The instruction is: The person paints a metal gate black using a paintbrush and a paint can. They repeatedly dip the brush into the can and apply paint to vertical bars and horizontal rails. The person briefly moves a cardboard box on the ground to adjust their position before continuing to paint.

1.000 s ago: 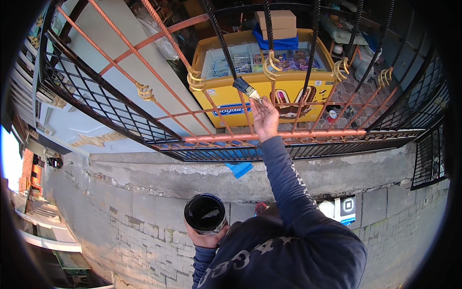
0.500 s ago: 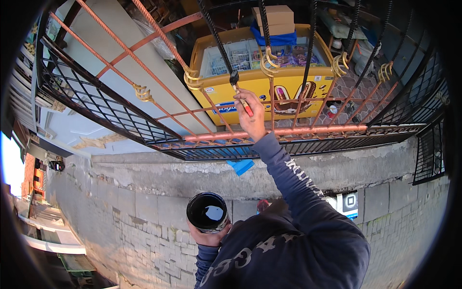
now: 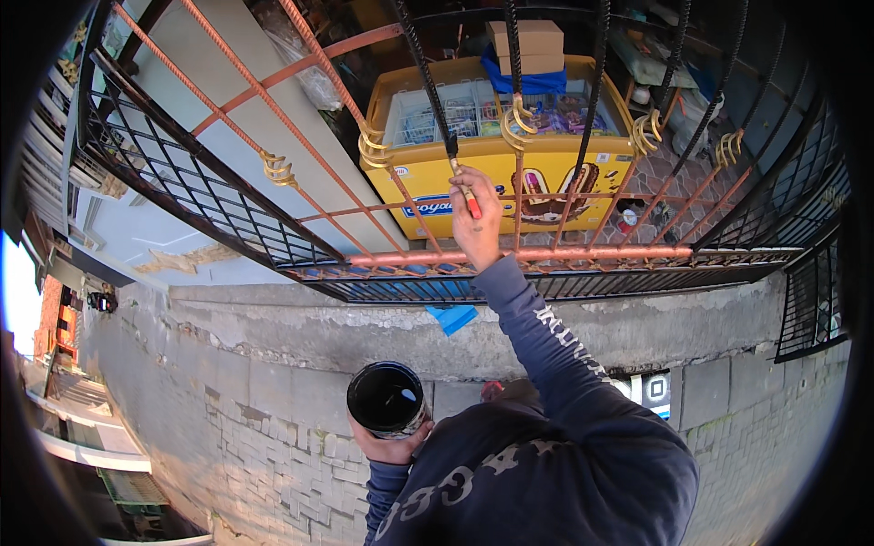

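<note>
Between the fingers of my right hand (image 3: 480,227) is a paintbrush (image 3: 464,193) with a red-ended handle. Its dark bristles point up and touch, or nearly touch, a twisted metal bar (image 3: 425,73) where its black coating ends. My left hand (image 3: 390,446) grips an open paint can (image 3: 349,400) from below and the side, low in front of my body. Glossy black paint lies inside the can, with a bright reflection on its surface. Several bars of the grille are black in their upper part and reddish-brown below; others, such as the left bar (image 3: 244,77), are reddish-brown throughout.
Gold curled ornaments (image 3: 374,146) sit on several bars. Behind the grille stands a yellow chest freezer (image 3: 537,164) with cardboard boxes (image 3: 528,41) on top. A reddish horizontal rail (image 3: 519,257) crosses low. A blue scrap (image 3: 452,318) lies on the concrete ledge (image 3: 319,332).
The view has shifted a little, so the grille sits slightly farther right. The brush stays at the same bar, its bristles now looking narrower. The can has tilted slightly, and its reflection has shrunk.
</note>
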The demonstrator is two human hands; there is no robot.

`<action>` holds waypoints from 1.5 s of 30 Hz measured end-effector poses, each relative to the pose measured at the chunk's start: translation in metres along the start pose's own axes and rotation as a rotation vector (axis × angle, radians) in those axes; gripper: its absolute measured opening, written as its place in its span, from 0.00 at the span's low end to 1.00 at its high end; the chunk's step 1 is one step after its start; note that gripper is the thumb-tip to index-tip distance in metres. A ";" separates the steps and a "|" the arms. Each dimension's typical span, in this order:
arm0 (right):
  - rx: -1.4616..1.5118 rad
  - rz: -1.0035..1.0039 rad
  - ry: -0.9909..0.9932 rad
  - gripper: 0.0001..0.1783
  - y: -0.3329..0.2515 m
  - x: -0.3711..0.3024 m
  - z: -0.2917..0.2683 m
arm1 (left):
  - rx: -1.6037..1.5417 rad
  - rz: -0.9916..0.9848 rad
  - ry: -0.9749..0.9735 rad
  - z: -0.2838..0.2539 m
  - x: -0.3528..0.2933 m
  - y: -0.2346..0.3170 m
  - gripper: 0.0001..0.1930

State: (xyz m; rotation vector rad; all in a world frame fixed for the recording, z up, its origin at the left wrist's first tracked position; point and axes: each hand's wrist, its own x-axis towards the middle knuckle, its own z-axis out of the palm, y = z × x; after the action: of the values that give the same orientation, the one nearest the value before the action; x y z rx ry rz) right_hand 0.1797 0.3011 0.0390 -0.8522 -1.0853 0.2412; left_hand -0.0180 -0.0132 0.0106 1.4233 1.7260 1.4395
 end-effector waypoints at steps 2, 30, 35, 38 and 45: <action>0.002 0.003 -0.149 0.07 0.002 0.003 0.000 | -0.026 0.009 0.018 -0.001 -0.001 -0.003 0.49; -0.008 0.017 0.011 0.07 0.043 -0.004 -0.018 | -0.233 -0.035 0.061 0.007 -0.008 -0.004 0.53; 0.147 0.255 -0.114 0.06 0.056 -0.004 -0.020 | -0.196 -0.001 0.039 0.009 -0.011 -0.009 0.54; 0.072 0.084 -0.032 0.07 0.058 -0.003 -0.020 | -0.226 -0.030 0.003 0.009 -0.010 -0.012 0.54; 0.187 0.223 -0.146 0.06 0.052 0.009 -0.023 | -0.128 0.026 0.037 0.008 -0.010 -0.005 0.54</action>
State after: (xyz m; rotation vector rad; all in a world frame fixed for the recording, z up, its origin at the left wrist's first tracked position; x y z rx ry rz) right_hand 0.2147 0.3301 0.0033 -0.7959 -1.0834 0.5903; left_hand -0.0096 -0.0184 0.0011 1.3640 1.6117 1.5698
